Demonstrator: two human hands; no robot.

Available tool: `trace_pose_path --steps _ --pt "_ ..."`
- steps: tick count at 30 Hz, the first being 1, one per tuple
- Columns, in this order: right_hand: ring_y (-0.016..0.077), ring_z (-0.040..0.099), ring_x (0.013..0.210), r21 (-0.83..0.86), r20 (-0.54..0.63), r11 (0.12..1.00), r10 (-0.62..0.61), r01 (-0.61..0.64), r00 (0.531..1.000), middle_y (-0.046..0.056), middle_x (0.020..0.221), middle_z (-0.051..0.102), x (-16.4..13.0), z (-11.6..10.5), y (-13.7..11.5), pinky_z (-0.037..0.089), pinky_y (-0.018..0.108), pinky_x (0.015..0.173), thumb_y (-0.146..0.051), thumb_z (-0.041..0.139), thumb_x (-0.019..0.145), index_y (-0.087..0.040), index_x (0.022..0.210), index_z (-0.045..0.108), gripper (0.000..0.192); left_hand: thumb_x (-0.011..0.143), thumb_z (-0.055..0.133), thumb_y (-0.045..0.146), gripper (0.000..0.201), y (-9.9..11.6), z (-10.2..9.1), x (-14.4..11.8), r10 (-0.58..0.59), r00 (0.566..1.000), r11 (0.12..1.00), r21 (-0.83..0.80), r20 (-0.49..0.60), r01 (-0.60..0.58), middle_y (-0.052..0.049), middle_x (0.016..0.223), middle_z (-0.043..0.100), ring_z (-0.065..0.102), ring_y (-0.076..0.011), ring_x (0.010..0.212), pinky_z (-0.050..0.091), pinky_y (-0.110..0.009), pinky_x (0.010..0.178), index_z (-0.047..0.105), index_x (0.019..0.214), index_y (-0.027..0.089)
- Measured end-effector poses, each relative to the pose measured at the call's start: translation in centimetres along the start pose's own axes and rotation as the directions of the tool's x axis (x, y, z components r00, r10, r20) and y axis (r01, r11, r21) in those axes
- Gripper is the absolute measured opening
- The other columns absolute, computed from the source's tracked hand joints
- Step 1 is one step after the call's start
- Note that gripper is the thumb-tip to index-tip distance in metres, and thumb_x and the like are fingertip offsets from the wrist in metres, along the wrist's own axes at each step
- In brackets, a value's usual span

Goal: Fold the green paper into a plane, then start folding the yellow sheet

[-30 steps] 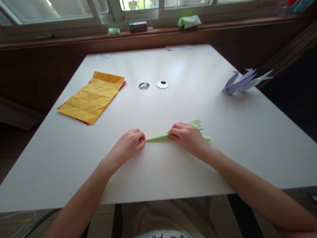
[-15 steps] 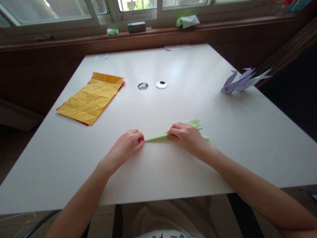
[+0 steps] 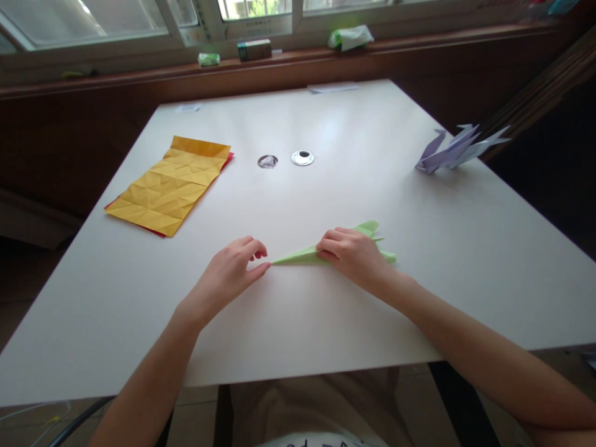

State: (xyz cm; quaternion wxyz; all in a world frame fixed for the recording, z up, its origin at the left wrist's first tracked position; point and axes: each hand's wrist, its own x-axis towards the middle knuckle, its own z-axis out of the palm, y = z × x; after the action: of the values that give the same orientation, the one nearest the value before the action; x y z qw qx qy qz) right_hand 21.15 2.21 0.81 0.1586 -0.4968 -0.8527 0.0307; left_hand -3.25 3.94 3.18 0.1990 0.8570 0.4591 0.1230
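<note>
A light green folded paper (image 3: 300, 255) lies near the front of the white table, narrowing to a sharp point at its left end. My right hand (image 3: 356, 254) is closed on its middle, fingers and thumb pinching the folds. Loose flaps stick out beyond that hand on the right. At the tapered tip is my left hand (image 3: 235, 267), its thumb by the point and its fingers parted from the thumb, holding nothing.
Creased yellow paper (image 3: 170, 186) over a red sheet lies at left. Purple and pale folded paper birds (image 3: 449, 152) stand at right. Two round holes, one with a metal cover (image 3: 302, 158), are in the white table (image 3: 279, 341). Small packets (image 3: 351, 38) sit on the windowsill.
My left hand has opened, its fingers lifting away from the thumb and releasing the green paper's tip. My right hand keeps its hold on the paper.
</note>
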Motion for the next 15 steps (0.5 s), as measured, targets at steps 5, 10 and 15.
trace_pose_path --steps 5,10,15 --pt "0.0138 0.050 0.069 -0.012 -0.027 0.988 -0.156 0.155 0.987 0.002 0.074 0.061 0.1 0.3 0.0 0.036 0.027 0.067 -0.012 0.044 0.085 -0.017 0.073 0.061 0.021 0.081 0.054 0.027 0.012 1.3 2.3 0.4 0.100 0.988 0.990 -0.089 -0.121 -0.111 -0.001 0.082 0.055 0.053 -0.0142 0.076 0.043 -0.026 0.069 0.055 0.090 0.019" --pt "0.0156 0.051 0.077 0.019 -0.155 0.975 -0.217 0.222 0.964 0.005 0.082 0.062 -0.1 0.7 -1.4 0.040 0.030 0.074 -0.014 0.043 0.087 -0.017 0.083 0.061 0.019 0.081 0.050 0.019 0.007 1.7 4.0 0.5 0.134 0.988 0.990 -0.041 -0.083 -0.137 -0.001 0.076 0.054 0.051 -0.0130 0.071 0.041 -0.024 0.064 0.054 0.075 0.018" --pt "0.0187 0.053 0.091 0.131 -0.168 0.945 -0.278 0.301 0.946 0.007 0.097 0.063 -0.6 1.2 -3.1 0.044 0.034 0.079 -0.024 0.047 0.086 -0.016 0.101 0.057 0.020 0.077 0.050 0.016 0.011 1.6 3.9 0.7 -0.041 0.985 0.999 -0.018 -0.167 0.038 0.002 0.063 0.051 0.047 -0.0112 0.058 0.036 -0.023 0.056 0.049 0.066 0.018"
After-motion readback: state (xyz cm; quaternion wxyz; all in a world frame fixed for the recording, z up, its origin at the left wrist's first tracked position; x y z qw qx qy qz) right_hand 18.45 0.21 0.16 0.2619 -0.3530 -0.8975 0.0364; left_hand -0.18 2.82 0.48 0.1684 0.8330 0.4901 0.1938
